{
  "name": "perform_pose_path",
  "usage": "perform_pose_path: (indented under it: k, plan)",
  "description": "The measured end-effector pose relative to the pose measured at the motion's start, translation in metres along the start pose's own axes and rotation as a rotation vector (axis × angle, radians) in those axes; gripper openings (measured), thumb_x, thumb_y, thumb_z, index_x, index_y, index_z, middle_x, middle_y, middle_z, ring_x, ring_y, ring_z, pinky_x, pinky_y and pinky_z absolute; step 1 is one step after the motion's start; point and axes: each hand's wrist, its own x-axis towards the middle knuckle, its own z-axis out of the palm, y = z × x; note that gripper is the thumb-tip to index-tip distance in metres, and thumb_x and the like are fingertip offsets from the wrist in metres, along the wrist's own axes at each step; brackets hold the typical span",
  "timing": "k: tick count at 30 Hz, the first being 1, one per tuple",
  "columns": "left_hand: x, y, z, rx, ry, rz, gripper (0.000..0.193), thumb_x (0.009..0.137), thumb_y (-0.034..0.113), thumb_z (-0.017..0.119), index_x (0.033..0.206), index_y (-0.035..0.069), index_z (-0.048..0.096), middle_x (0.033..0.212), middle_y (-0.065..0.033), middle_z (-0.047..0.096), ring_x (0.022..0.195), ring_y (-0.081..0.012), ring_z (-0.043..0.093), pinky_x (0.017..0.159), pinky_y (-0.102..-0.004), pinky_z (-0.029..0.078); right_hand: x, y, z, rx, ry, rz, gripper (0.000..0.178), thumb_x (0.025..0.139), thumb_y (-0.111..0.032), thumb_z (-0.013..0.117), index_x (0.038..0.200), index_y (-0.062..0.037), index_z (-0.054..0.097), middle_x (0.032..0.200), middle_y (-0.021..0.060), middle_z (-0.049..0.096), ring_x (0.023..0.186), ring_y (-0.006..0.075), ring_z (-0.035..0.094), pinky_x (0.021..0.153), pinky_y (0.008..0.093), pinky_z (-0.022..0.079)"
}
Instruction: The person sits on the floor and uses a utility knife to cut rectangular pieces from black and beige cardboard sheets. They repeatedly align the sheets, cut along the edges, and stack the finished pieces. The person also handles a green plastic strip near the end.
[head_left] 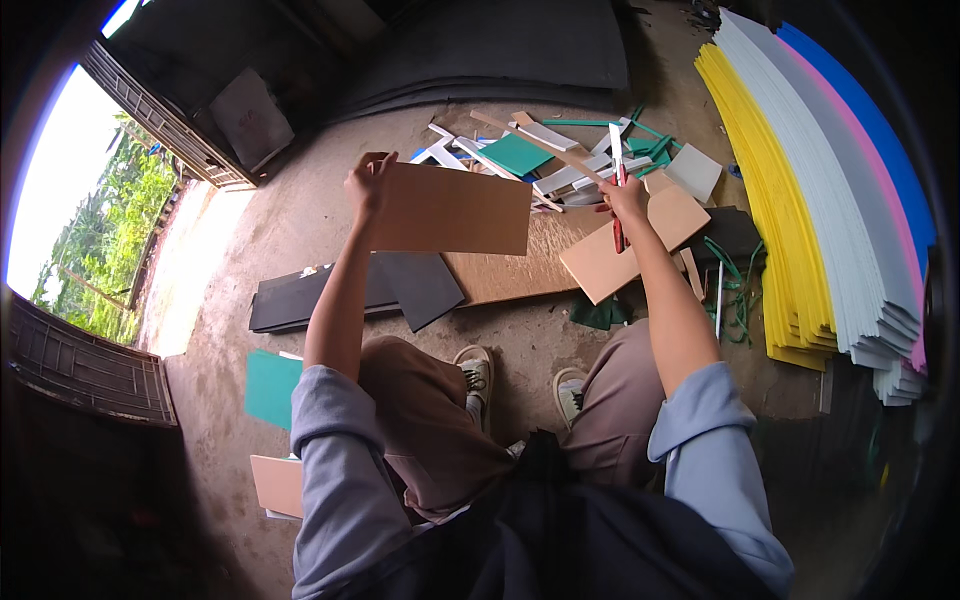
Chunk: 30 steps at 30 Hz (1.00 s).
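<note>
My left hand grips a tan rectangular sheet by its upper left corner, holding it raised over a wooden board. In my right hand is a red-handled cutting tool, its pale blade pointing away from me; whether it is a knife or scissors I cannot tell. A narrow tan strip runs from the same hand toward the far left. Below that hand another tan piece lies at a slant on the board.
Beyond the board lies a heap of white, green and tan offcuts. Dark sheets lie at the board's left. Tall stacks of yellow, white, pink and blue sheets stand at right. A green piece lies beside my left arm.
</note>
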Motion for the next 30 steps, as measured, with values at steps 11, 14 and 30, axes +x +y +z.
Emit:
perform_pose_path:
  k: [11,14,30]
  plan:
    - [-0.083,-0.149,0.020,-1.058,0.344,-1.053,0.035,0.084,0.033,0.056,0.099,0.002,0.052,0.086,-0.0054,0.059,0.068,-0.0166,0.059,0.053,-0.0278,0.048,0.064,0.066,0.062,-0.064,-0.043,0.205,0.023,0.084,-0.019,0.049,0.101,-0.0045,0.050,0.084,0.0090,0.056,0.052,0.0158,0.057,0.042,0.0286,0.039]
    - [-0.108,-0.171,0.037,-1.038,0.321,-1.215,0.032,0.080,0.029,0.062,0.102,0.009,0.051,0.093,-0.0041,0.057,0.079,-0.0160,0.058,0.058,-0.0272,0.048,0.080,0.091,0.101,-0.328,-0.145,0.209,0.031,0.081,-0.026,0.051,0.101,-0.0032,0.048,0.091,0.0154,0.054,0.063,0.0234,0.059,0.050,0.0331,0.044]
    - [-0.213,-0.179,0.050,-1.242,0.408,-1.116,0.039,0.085,0.000,0.049,0.120,0.008,0.034,0.107,-0.0141,0.049,0.093,-0.0209,0.056,0.072,-0.0277,0.053,0.055,0.179,0.211,-0.949,-0.490,-0.647,0.039,0.073,-0.018,0.065,0.103,-0.0020,0.046,0.107,0.0159,0.040,0.097,0.0327,0.047,0.079,0.0439,0.043]
